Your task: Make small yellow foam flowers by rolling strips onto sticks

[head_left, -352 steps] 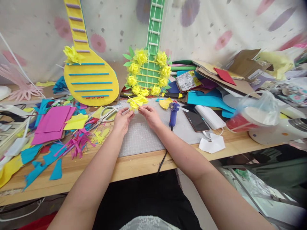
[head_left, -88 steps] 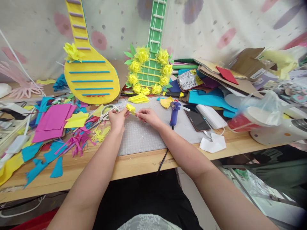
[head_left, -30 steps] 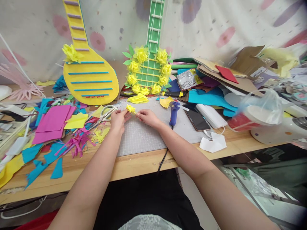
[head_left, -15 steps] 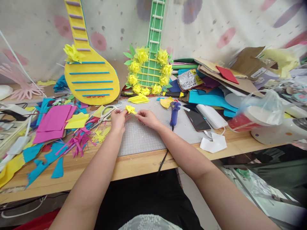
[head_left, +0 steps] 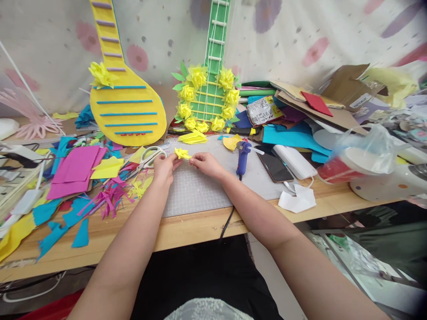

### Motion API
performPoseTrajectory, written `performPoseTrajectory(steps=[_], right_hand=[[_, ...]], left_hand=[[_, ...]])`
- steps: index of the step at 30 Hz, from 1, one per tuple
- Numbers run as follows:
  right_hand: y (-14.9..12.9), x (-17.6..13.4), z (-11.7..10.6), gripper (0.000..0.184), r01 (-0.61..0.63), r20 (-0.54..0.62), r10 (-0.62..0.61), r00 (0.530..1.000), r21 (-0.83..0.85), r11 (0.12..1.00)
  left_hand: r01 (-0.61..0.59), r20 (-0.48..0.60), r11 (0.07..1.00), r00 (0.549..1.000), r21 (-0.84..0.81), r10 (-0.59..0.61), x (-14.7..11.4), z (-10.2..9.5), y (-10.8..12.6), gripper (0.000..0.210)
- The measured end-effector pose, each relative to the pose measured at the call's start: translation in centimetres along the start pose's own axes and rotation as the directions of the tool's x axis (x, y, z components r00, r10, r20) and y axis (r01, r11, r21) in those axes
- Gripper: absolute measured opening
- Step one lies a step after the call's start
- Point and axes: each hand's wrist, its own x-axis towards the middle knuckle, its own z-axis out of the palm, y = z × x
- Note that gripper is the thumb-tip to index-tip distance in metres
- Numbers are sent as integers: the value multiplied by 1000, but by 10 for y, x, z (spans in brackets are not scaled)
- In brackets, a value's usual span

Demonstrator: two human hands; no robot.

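Observation:
A small yellow paper flower (head_left: 181, 154) is held over the grey cutting mat (head_left: 196, 191). My left hand (head_left: 164, 167) is closed on the flower's left side, fingers pinched beneath its petals. On the other side, my right hand (head_left: 206, 163) pinches a narrow yellow strip at the flower's right end. White-handled scissors (head_left: 150, 158) lie just left of my left hand. A blue glue gun (head_left: 243, 159) stands on the mat to the right of my right hand. Behind the hands is a stack of yellow paper pieces (head_left: 193, 137).
A yellow paper instrument (head_left: 133, 113) and a green one (head_left: 208, 95) trimmed with yellow flowers stand at the back. Coloured scraps (head_left: 75, 171) cover the left side. A phone (head_left: 274, 163), white power bank (head_left: 295, 161) and bagged cup (head_left: 356, 162) are on the right.
Both hands keep hold of the yellow flower. The right hand's fingertips have shifted very slightly at the strip; everything else stays in place.

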Motion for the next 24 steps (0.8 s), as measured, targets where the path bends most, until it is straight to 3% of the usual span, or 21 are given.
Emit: performPoseTrajectory(steps=[14, 21, 24], right_hand=[[10, 4, 10, 21, -3, -66, 5, 998, 24, 1000], [5, 0, 6, 19, 25, -106, -23, 994, 16, 1000], [2, -2, -2, 18, 23, -64, -19, 998, 60, 998]], left_hand=[[-7, 30, 998, 1000, -54, 9, -1, 1, 1, 24], [-51, -45, 996, 998, -69, 48, 0, 0, 3, 25], [-90, -71, 993, 994, -80, 85, 4, -3, 5, 24]])
